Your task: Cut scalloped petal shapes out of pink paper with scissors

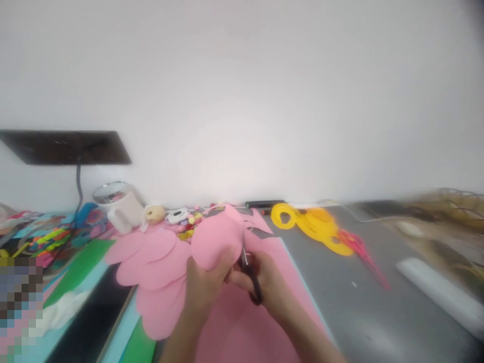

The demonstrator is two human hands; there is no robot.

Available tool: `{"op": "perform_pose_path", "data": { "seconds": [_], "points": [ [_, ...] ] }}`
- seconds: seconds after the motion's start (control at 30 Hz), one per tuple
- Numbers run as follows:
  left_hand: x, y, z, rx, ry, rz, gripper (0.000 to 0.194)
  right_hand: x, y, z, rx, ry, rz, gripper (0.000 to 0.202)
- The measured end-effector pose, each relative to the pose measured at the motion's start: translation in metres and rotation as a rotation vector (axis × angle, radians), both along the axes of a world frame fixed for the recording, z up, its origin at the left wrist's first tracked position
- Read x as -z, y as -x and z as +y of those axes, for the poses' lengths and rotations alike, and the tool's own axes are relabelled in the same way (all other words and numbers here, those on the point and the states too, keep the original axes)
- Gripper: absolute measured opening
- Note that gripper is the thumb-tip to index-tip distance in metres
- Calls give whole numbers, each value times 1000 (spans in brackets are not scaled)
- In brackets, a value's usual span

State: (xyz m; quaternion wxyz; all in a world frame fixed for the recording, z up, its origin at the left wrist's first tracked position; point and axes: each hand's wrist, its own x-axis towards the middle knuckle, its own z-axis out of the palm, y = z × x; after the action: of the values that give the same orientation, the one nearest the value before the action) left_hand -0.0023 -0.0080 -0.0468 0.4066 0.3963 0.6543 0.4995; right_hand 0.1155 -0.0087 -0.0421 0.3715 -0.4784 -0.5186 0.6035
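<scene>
While the left hand pinches a rounded pink foam piece upright above the tabletop, the right hand is closed around black-handled scissors, blades biting the piece's right edge. The holding fingers sit just beside the blades, so I'd worry about a nick, or a crooked cut if the soft sheet bends. More pink petals lie beneath. A white mug stands behind; its contents are too blurred to tell.
</scene>
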Motion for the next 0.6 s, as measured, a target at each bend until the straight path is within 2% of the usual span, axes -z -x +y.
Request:
{"op": "perform_pose_path", "data": {
  "seconds": [0.13, 0.27, 0.43, 0.6],
  "points": [
    [3, -2, -1, -70, -33, 11, 31, 5, 0, 2, 5, -29, -15, 42],
    [7, -3, -1, -66, -50, 14, 35, 7, -1, 1, -9, -51, 2, 45],
    [8, -2, 0, -81, -51, 34, 37, 8, -2, 0, -16, -42, -16, 45],
    [3, -2, -2, -77, -38, 54, 31, 9, -2, 0, -11, -40, 12, 38]
  ]
}}
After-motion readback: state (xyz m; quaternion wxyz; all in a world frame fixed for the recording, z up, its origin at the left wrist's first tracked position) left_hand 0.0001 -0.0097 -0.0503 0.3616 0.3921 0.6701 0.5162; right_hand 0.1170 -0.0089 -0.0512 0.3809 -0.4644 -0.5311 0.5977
